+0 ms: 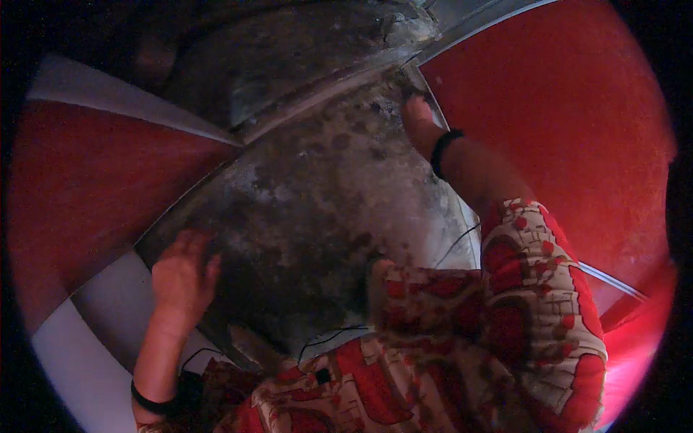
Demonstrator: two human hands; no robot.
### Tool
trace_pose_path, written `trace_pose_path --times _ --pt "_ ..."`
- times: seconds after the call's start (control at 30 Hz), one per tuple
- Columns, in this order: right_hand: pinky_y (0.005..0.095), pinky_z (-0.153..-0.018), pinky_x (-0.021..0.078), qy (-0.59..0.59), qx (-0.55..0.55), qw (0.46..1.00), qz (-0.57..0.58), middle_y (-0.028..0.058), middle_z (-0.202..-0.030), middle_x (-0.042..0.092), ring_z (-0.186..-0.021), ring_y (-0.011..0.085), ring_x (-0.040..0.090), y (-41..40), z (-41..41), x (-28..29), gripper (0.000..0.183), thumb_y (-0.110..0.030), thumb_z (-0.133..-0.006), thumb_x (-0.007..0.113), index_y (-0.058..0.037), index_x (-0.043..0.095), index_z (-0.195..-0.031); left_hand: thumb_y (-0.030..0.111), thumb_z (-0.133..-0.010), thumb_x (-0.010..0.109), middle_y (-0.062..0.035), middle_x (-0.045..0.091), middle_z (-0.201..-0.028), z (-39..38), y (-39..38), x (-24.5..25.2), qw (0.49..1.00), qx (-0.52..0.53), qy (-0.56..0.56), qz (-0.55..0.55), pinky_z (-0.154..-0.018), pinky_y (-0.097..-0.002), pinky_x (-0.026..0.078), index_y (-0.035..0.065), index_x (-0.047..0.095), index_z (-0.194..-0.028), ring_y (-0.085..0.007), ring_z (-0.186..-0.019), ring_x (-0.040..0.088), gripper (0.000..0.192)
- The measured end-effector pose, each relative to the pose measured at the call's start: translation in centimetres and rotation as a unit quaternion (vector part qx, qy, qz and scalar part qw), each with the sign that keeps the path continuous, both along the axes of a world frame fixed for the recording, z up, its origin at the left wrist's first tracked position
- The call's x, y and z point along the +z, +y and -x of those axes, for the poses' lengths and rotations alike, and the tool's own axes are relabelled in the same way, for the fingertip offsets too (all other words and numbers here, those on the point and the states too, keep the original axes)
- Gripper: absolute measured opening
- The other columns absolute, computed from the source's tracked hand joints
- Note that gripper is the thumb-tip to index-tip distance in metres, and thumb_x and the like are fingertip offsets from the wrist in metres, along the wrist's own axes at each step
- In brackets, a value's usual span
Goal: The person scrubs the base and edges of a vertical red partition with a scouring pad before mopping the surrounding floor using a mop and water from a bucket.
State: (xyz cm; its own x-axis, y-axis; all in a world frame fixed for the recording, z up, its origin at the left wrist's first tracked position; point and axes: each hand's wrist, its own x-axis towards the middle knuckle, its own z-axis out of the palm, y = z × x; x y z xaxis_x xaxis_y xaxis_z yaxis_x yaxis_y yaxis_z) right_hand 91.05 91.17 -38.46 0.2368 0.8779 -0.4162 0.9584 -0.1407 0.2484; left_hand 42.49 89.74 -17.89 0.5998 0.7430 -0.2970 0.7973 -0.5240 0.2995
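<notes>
My left hand (184,276) hovers over the left side of a stained, dark grey floor (325,189), its fingers somewhat apart and blurred, with nothing visible in it. Farther off, my right hand (421,116) reaches down to the floor's far right corner, beside the foot of a red panel (547,124). Its fingers are dim and partly hidden, and a dark patch lies at their tips; I cannot make out whether they hold anything. A black band (445,151) circles the right wrist, and another black band (154,400) the left.
A raised sill (325,103) crosses the floor ahead, with a darker floor area beyond it. Another red panel (108,189) stands at the left. Thin black cords (457,243) show near my patterned red and beige clothing (379,379). Much of the scene is dark.
</notes>
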Motion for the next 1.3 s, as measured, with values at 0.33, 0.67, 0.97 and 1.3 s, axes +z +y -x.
trace_pose_path --times 0.33,0.67,0.97,1.3 --pt "0.0388 -0.063 0.0495 -0.230 0.153 0.957 0.089 0.0220 -0.102 0.054 -0.088 0.0303 0.057 -10.3 -0.3 0.4 0.041 -0.017 -0.082 0.048 0.0073 0.045 -0.114 0.014 -0.071 0.061 -0.0158 0.055 -0.098 -0.1 -1.0 0.4 0.999 0.000 0.009 -0.050 -0.074 -0.0398 0.045 0.0041 0.053 -0.098 -0.0333 -0.085 0.055 0.030" --pt "0.0406 -0.070 0.0490 0.033 -0.192 0.981 -0.009 0.0274 -0.101 0.052 -0.088 0.0370 0.056 -10.1 0.5 4.4 0.053 -0.018 -0.074 0.059 0.0055 0.038 -0.116 0.013 -0.072 0.060 -0.0165 0.053 -0.104 -1.8 -1.2 0.2 0.999 -0.025 -0.013 0.027 -0.078 -0.0395 0.044 0.0027 0.052 -0.100 -0.0335 -0.092 0.053 0.031" --pt "0.0301 -0.063 0.0524 0.444 -0.575 0.578 -0.371 0.0176 -0.100 0.053 -0.080 0.0243 0.058 -16.5 5.5 3.8 0.030 -0.011 -0.079 0.054 0.0030 0.046 -0.105 0.013 -0.071 0.061 -0.0158 0.053 -0.104 -1.6 -0.6 1.9 0.998 -0.049 -0.017 0.028 -0.076 -0.0392 0.045 0.0029 0.052 -0.100 -0.0335 -0.091 0.054 0.032" --pt "0.0305 -0.076 0.0525 0.508 -0.645 0.123 -0.558 0.0120 -0.096 0.054 -0.082 0.0208 0.054 -17.0 4.0 4.0 0.019 -0.011 -0.087 0.045 0.0029 0.048 -0.099 0.012 -0.071 0.061 -0.0187 0.053 -0.104 -2.0 -1.8 0.0 0.997 -0.063 -0.005 0.053 -0.077 -0.0398 0.045 0.0014 0.052 -0.099 -0.0347 -0.092 0.053 0.031"
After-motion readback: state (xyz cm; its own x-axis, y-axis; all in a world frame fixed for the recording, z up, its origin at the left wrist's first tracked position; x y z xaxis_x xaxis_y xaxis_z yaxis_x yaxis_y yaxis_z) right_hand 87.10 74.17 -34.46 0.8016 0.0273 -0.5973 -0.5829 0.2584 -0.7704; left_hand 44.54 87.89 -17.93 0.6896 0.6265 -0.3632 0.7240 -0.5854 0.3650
